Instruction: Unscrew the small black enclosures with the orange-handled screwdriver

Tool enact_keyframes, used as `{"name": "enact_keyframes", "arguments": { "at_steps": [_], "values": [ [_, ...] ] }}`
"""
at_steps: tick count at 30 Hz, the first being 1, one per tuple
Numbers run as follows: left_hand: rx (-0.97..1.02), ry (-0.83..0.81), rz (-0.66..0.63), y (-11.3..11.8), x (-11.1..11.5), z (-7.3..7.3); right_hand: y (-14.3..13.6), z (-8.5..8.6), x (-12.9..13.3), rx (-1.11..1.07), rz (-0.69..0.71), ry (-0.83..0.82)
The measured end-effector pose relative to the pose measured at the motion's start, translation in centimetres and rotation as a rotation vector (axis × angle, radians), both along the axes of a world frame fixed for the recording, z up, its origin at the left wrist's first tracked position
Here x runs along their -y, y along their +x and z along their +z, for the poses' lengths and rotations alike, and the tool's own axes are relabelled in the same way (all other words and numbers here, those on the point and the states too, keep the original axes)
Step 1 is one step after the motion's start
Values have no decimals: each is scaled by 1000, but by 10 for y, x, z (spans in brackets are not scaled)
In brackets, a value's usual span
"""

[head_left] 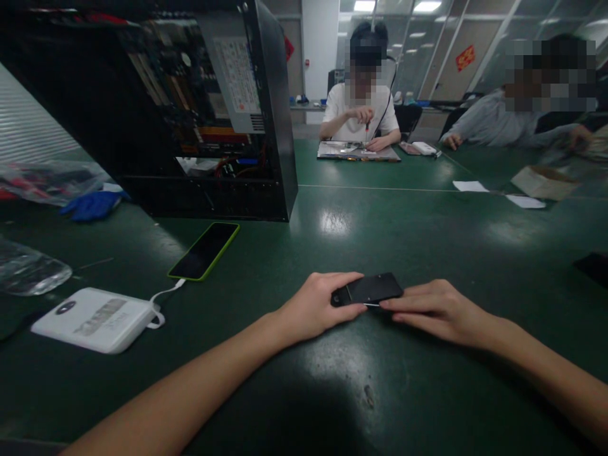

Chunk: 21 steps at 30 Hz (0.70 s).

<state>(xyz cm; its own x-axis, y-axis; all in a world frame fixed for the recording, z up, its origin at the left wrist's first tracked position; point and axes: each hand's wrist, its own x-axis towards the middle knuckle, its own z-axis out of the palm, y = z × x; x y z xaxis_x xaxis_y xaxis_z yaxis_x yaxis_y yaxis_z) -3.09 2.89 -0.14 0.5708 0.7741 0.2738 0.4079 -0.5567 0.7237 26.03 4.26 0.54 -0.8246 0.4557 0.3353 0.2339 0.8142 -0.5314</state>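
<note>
Above a glossy dark-green worktop (266, 354), the left hand (313, 307) grips a flat black rectangular device (373, 290) between thumb and fingers at one end, while the right hand's (441, 310) nearly closed fingers touch its other end. Well to their left, a white power bank (97, 320) is cabled to a green-cased phone (205, 251).

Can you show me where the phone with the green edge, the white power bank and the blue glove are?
phone (205, 251): head view, dark screen
power bank (97, 322): head view, white top
blue glove (91, 206): head view, crumpled middle
</note>
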Motion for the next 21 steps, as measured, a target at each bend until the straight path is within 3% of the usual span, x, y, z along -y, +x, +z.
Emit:
{"name": "enact_keyframes", "arguments": {
  "at_steps": [9, 15, 18, 21],
  "values": [
    [12, -43, 46, 2, 2, 2, 4, -5, 0, 26, -7, -10],
    [-7, -77, 30, 0, 2, 6, 21, 14, 5, 89, -33, 101],
    [-28, -88, 30, 0, 3, 8, 35, 23, 3, 60, -132, 200],
    [-33, -100, 42, 2, 5, 10, 41, 22, -4, 78, -322, 235]
  ]
}}
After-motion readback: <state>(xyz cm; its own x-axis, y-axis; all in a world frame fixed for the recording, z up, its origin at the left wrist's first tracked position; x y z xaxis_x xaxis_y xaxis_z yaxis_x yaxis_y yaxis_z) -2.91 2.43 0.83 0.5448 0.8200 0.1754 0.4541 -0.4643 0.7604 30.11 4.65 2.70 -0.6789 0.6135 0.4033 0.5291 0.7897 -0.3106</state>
